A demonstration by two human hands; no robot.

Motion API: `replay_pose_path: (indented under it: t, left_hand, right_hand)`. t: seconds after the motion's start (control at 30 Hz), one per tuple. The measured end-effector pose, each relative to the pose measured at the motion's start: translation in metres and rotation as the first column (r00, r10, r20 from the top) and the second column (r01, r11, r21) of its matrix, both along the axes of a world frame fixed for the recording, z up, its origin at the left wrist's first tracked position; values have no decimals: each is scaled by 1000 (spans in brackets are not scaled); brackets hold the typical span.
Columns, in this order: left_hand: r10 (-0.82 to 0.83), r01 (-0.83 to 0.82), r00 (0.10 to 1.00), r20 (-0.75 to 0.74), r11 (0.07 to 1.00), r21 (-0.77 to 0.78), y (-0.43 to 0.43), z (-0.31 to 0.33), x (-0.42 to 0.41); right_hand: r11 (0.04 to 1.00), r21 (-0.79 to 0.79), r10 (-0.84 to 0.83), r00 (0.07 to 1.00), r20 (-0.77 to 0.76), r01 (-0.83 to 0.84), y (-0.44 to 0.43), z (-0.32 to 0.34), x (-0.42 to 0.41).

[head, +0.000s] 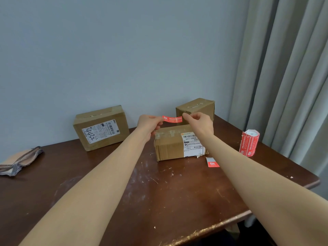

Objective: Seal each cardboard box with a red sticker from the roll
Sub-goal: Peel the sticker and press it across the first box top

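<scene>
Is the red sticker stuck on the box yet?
No, the left hand and right hand pinch the red sticker by its ends, held up off the middle box.

The left hand (150, 123) and the right hand (198, 121) are pinching the ends of a red sticker (172, 119), stretching it above the middle cardboard box (170, 144). The sticker roll (249, 142) is standing near the table's (124, 192) right edge.

The brown table (159, 201) bears a middle box (168, 148), with second box (101, 128) and cloth (19, 162) to its left, third box (195, 107) behind, sticker roll (249, 142) right.
</scene>
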State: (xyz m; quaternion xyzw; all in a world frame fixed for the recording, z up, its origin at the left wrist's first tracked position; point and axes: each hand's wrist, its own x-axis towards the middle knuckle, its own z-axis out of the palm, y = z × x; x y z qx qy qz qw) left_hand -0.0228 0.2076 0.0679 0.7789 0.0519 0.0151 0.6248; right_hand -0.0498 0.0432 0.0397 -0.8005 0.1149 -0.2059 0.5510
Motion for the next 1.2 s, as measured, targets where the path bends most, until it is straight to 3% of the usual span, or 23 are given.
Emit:
replay_pose_path:
  t: [0.23, 0.6, 0.77, 0.9, 1.2]
  left_hand:
    - [-3, 2, 1000, 11, 1000, 28, 3, 1, 1]
    - [16, -17, 1000, 21, 998, 62, 14, -2, 3]
    - [32, -49, 995, 96, 981, 190, 21, -11, 6]
    - [24, -57, 994, 104, 942, 330, 23, -21, 10]
    - [17, -100, 991, 131, 747, 657, 16, -29, 5]
  right_hand:
    - [992, 121, 53, 994, -100, -41, 4, 5, 4]
    - [998, 18, 64, 988, -139, -62, 16, 11, 14]
    - [994, -62, 82, 983, -164, -93, 17, 9, 14]
    - [969, -215, 75, 978, -197, -118, 17, 6, 17]
    - [901, -411, 23, 962, -272, -138, 14, -4, 27]
